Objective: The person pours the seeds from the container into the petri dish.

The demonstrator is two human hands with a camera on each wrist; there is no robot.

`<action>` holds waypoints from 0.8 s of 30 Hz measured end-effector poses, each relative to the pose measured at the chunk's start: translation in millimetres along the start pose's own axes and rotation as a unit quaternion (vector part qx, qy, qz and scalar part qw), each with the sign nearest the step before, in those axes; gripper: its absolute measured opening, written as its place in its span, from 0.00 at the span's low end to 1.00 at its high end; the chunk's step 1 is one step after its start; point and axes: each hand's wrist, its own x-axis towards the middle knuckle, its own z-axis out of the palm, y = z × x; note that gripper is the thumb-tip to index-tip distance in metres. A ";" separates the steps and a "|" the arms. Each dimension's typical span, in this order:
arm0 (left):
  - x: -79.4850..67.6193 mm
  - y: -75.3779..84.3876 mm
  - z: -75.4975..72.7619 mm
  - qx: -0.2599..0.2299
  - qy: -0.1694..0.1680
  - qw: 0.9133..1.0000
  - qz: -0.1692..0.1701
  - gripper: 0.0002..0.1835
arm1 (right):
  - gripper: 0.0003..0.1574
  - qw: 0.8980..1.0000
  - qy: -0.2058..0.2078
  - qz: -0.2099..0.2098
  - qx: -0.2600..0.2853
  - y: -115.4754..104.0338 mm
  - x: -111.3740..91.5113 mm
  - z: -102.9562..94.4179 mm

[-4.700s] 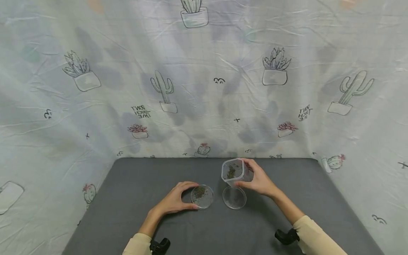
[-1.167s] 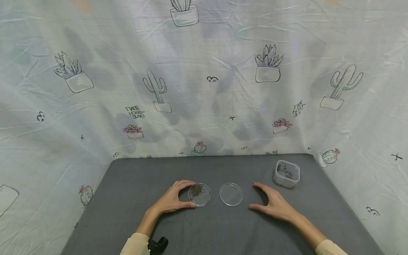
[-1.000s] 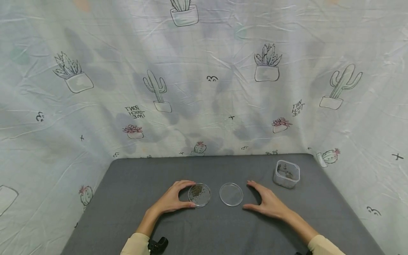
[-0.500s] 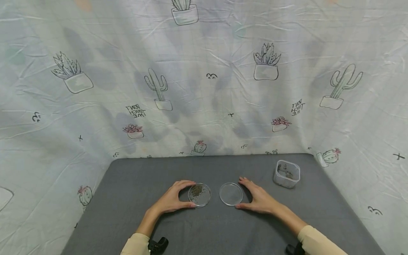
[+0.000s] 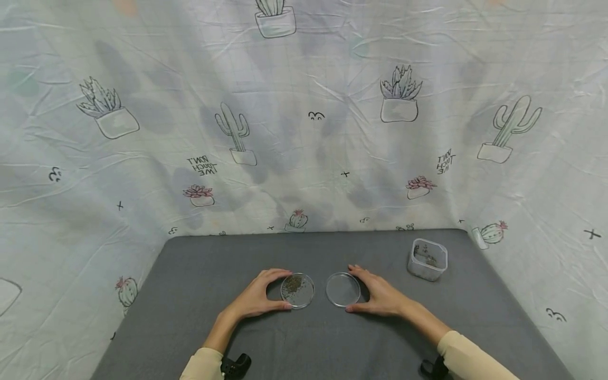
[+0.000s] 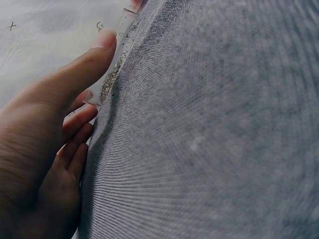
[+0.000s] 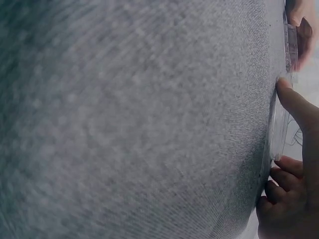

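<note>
On the grey cloth, a clear round petri dish (image 5: 306, 296) holds a patch of greenish-brown crumbly bits (image 5: 293, 284), heaped toward its far left. My left hand (image 5: 255, 296) grips the dish's rim from the left, thumb on the near side and fingers on the far side. To its right lies a clear petri dish lid (image 5: 341, 290) with nothing in it. My right hand (image 5: 386, 297) holds that lid's rim from the right, between thumb and fingers. In the right wrist view the lid (image 7: 279, 132) sits low against the cloth, beside the thumb.
A clear square plastic box (image 5: 427, 272) without a cover stands at the back right, with some of the same bits inside. Grey cloth (image 5: 304, 343) covers the table. A white curtain (image 5: 304, 158) printed with cacti encloses its back and sides.
My right hand has set the plastic box down at the back right, then come left to the lid and taken its rim, shifting it slightly left. My left hand has stayed on the dish.
</note>
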 end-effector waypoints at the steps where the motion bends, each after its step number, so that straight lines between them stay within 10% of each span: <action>1: 0.2 -0.3 -0.2 0.000 -0.001 1.000 0.000 0.42 | 0.65 1.000 -0.001 0.002 0.000 -0.1 0.7 0.2; 24: 9.3 -9.4 -5.4 0.002 -0.011 1.000 0.003 0.43 | 0.64 1.000 -0.005 -0.026 -0.012 -19.5 26.3 -7.3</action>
